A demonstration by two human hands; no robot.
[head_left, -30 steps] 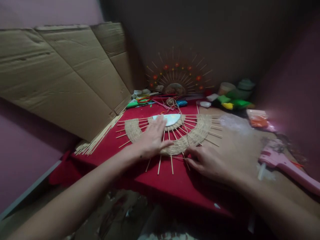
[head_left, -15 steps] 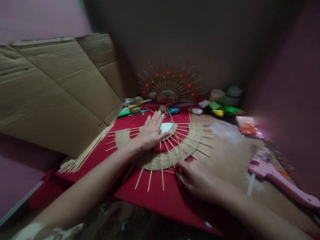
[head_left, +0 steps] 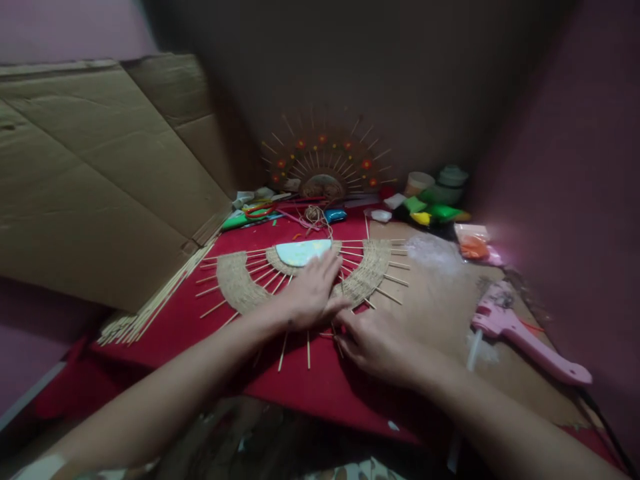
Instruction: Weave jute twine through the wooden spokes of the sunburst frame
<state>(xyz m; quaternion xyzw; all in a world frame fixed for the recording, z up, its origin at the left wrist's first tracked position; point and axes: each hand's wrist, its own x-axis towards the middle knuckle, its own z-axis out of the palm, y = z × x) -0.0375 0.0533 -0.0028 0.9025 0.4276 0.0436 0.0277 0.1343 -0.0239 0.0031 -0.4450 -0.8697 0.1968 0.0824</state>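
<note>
A half-round woven piece of tan twine on thin sticks (head_left: pixel 233 280) lies on the red cloth, its sticks fanning out past the woven band. At its centre sits a pale blue half-disc (head_left: pixel 300 253). My left hand (head_left: pixel 313 287) lies flat across the woven band, fingers stretched out, covering part of it and the half-disc's lower right edge. At the band's lower right edge my right hand (head_left: pixel 375 343) is closed, thumb and fingers pinched on a strand of twine beside the stick ends. The twine ball (head_left: pixel 314 213) rests behind the piece.
A pink glue gun (head_left: pixel 525 333) lies on cardboard at the right. Loose sticks (head_left: pixel 160 293) lie at the left beside a large cardboard sheet (head_left: pixel 100 167). Orange-handled scissors (head_left: pixel 260 211), colourful packets (head_left: pixel 445 213) and a flower-decorated fan (head_left: pixel 323 160) stand or lie behind.
My left hand has slid from the centre half-disc toward me and right, near my right hand, uncovering the half-disc. My right hand stays pinched at the outer edge. The view has shifted slightly.
</note>
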